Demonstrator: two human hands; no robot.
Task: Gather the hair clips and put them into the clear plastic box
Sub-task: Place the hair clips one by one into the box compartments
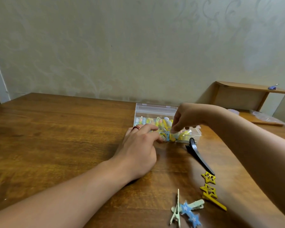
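We see the clear plastic box (155, 111) standing open on the wooden counter (56, 129), already full of pastel hair clips (164, 124). The left hand (138, 148) rests against the box's near-left side, fingers curled loosely; we cannot tell whether it grips anything. The right hand (186, 117) hangs over the box, fingertips bunched downward; a pinched clip is not discernible. A black clip (199, 155), yellow star clips (210, 190) and blue-and-green star clips (186, 209) lie nearer us.
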